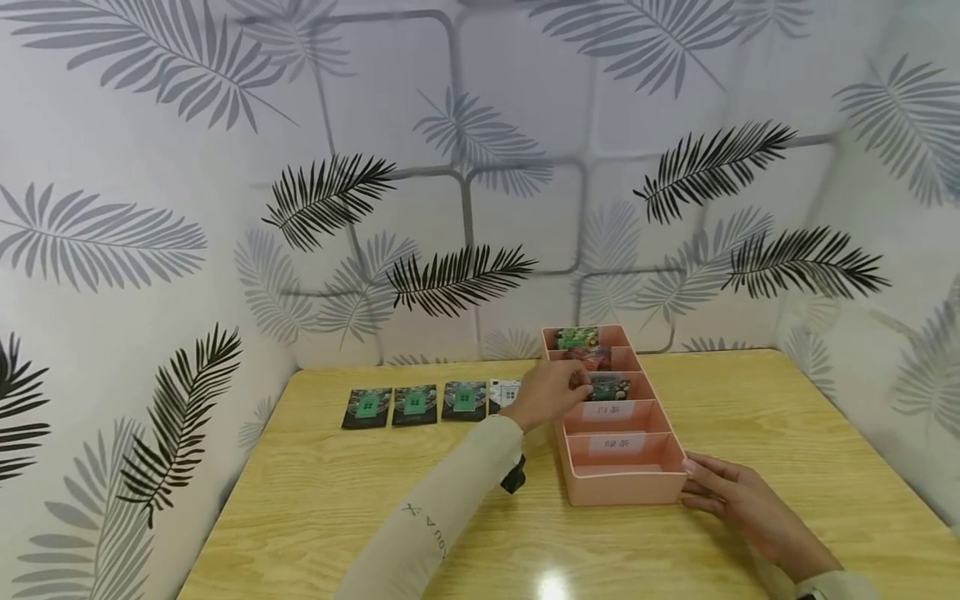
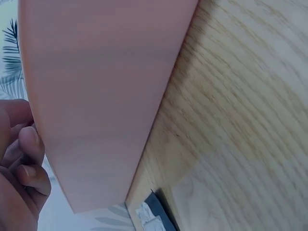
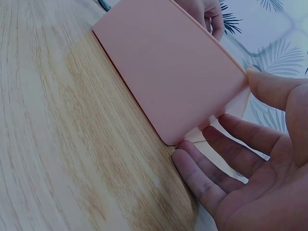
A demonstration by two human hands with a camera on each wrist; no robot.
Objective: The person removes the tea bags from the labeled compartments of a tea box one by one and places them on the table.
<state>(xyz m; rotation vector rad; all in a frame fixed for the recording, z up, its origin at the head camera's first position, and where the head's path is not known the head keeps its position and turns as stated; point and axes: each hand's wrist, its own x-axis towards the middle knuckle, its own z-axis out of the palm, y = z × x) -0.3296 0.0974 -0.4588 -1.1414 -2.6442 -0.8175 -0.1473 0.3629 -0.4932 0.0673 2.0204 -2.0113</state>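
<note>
White glare spot point(image 1: 552, 586) on the near tabletop point(image 1: 300, 492), wrist views dimmer.

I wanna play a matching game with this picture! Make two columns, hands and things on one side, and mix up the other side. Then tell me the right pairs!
Column one
1. left hand
2. right hand
3. white packet
4. divided box

Column two
A. on the table, in line with three dark packets
B. pink
C. fingers at a dark packet in the box
D. touching the box's near right corner

Right pairs: 1-C, 2-D, 3-A, 4-B
</note>
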